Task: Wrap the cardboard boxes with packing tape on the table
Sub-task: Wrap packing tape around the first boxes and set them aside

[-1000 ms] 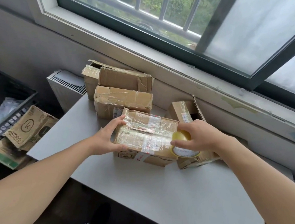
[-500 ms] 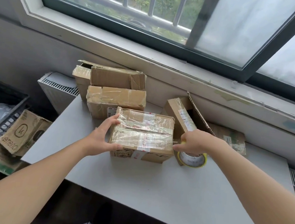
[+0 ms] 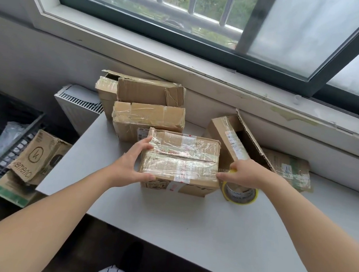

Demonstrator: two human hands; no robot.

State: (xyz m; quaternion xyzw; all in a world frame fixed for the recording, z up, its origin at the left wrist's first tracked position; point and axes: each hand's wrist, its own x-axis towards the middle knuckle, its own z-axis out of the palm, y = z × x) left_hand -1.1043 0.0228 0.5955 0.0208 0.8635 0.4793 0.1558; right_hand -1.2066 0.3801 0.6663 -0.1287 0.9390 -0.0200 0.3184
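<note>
While the left hand (image 3: 131,166) clasps the taped box (image 3: 180,160), the right hand (image 3: 243,175) grips the tape roll (image 3: 240,193) beside it. Box and roll sit on the desk (image 3: 186,226).

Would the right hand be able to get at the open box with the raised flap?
Probably yes: the open box sits just behind the right hand with nothing between, though that hand grips the tape roll.

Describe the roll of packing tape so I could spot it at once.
Below the wide window stands a grey table bearing several brown cardboard boxes. Beside the right end of the nearest, tape-wrapped cardboard box, the right hand grips a yellow-rimmed roll of clear packing tape. It is the only round thing there, with a white printed core.
</note>
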